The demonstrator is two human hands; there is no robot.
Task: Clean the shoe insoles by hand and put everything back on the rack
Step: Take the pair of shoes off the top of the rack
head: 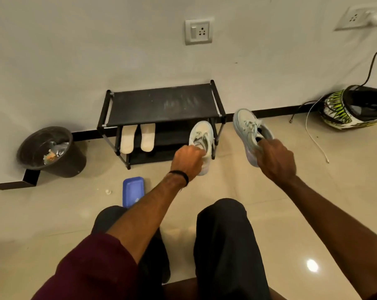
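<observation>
Nearest us, short of the rack [161, 102], a blue tray [133, 190] lies on the floor. Beyond it our left hand [188, 158] has its fingers curled around the heel end of the left shoe [201, 135], whose toe already reaches the rack's lower shelf at its right end. Our right hand [275, 158] grips the collar of the right shoe [247, 128], held in the air just right of the rack. We should slide the left shoe in straight and keep it clear of the rack's front right post, then bring the other in beside it. Under the rack's top, at the left, the two insoles [137, 137] lean side by side; we must leave them undisturbed.
</observation>
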